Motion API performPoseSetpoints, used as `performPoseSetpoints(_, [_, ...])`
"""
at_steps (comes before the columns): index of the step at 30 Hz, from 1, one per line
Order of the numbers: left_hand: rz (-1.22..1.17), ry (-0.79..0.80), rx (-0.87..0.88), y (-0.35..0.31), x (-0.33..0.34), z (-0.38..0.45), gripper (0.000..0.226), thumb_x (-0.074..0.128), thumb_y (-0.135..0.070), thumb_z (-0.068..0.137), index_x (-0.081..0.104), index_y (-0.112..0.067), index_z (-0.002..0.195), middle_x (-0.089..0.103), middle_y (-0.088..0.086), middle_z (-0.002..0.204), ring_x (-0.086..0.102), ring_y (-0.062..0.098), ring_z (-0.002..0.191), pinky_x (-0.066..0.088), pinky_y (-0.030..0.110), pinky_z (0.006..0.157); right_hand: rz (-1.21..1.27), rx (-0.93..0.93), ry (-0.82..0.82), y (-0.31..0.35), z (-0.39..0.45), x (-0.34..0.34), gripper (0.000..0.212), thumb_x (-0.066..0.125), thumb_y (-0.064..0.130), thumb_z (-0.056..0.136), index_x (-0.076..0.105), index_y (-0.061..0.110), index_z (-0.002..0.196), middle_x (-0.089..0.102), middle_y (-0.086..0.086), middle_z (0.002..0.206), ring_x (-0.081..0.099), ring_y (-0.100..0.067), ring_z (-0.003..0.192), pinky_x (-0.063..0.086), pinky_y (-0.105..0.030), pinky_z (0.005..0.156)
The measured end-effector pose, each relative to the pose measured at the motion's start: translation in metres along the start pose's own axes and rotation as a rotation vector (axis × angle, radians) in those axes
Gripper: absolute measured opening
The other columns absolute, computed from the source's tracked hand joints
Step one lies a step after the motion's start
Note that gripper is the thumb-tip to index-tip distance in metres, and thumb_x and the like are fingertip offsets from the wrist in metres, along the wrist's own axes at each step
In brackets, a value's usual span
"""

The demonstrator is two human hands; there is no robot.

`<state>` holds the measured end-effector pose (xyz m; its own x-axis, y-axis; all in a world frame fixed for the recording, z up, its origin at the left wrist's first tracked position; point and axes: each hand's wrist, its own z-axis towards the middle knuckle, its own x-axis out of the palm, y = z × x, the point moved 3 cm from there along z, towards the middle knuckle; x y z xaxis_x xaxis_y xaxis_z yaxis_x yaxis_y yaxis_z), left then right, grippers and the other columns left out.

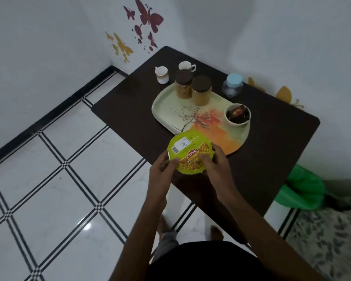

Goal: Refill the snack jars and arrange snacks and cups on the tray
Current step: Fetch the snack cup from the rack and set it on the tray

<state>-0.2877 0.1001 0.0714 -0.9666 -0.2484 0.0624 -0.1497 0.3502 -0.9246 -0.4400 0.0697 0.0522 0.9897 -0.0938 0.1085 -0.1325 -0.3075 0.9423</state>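
Now round green snack tub, foil-sealed, barcoded

A tray is set on the table. Two lidded snack jars are stood side by side at its far end, and a bowl is placed on its right part. Behind the tray, two cups are set on the table; a third jar is placed to the tray's right. A snack tub is held before the tray's near edge, between the left hand and the right hand.
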Motion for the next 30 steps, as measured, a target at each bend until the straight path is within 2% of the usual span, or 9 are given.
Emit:
performPoseSetpoints(4, [-0.039,0.04,-0.009,-0.009,-0.035,0.044,0.034,0.06,-0.012,0.097,0.062,-0.02,0.131,0.076,0.003,0.108,0.072,0.017,0.099,0.056,0.022,0.072,-0.055,0.007,-0.018,0.001,0.031,0.044,0.031,0.058,0.014,0.096,0.057,0.026,0.124,0.067,0.008,0.109,0.066,0.0,0.093,0.055,-0.021,0.072])
performPoseSetpoints(9, [-0.029,0.102,-0.01,-0.023,-0.095,0.099,0.037,0.061,-0.011,0.097,0.061,-0.018,0.133,0.075,0.003,0.109,0.072,0.02,0.103,0.058,0.028,0.077,-0.036,0.018,-0.086,-0.005,0.059,0.116,0.028,0.058,0.011,0.095,0.059,0.023,0.12,0.068,0.004,0.109,0.067,-0.007,0.097,0.055,-0.022,0.072])
performPoseSetpoints(14, [-0.002,0.181,0.004,-0.051,-0.153,0.154,0.034,0.06,-0.01,0.097,0.062,-0.02,0.131,0.076,-0.001,0.108,0.072,0.014,0.1,0.056,0.021,0.071,0.026,0.049,-0.167,-0.005,0.082,0.186,0.026,0.059,0.013,0.095,0.06,0.028,0.116,0.067,0.006,0.111,0.067,-0.008,0.098,0.057,-0.025,0.071])
performPoseSetpoints(19, [0.033,0.23,-0.016,-0.06,-0.171,0.196,0.036,0.061,-0.009,0.097,0.061,-0.016,0.133,0.076,-0.004,0.107,0.071,0.014,0.102,0.058,0.025,0.077,0.094,0.095,-0.246,-0.008,0.105,0.209,0.024,0.06,0.021,0.096,0.056,0.022,0.119,0.069,0.003,0.106,0.07,-0.009,0.09,0.057,-0.029,0.067])
performPoseSetpoints(24, [0.08,0.293,-0.013,-0.069,-0.171,0.235,0.035,0.058,-0.007,0.099,0.061,-0.016,0.133,0.075,-0.008,0.109,0.07,0.009,0.103,0.055,0.019,0.076,0.121,0.147,-0.291,-0.011,0.137,0.214,0.025,0.063,0.027,0.094,0.055,0.017,0.116,0.07,-0.003,0.105,0.07,-0.017,0.092,0.058,-0.033,0.067])
performPoseSetpoints(30, [0.216,0.341,0.03,-0.079,-0.167,0.278,0.032,0.047,-0.01,0.104,0.062,-0.028,0.127,0.071,-0.011,0.117,0.066,0.008,0.112,0.054,0.023,0.088,0.092,0.236,-0.216,-0.02,0.172,0.213,0.024,0.064,0.032,0.094,0.058,0.017,0.112,0.072,-0.006,0.107,0.071,-0.024,0.096,0.059,-0.043,0.081])
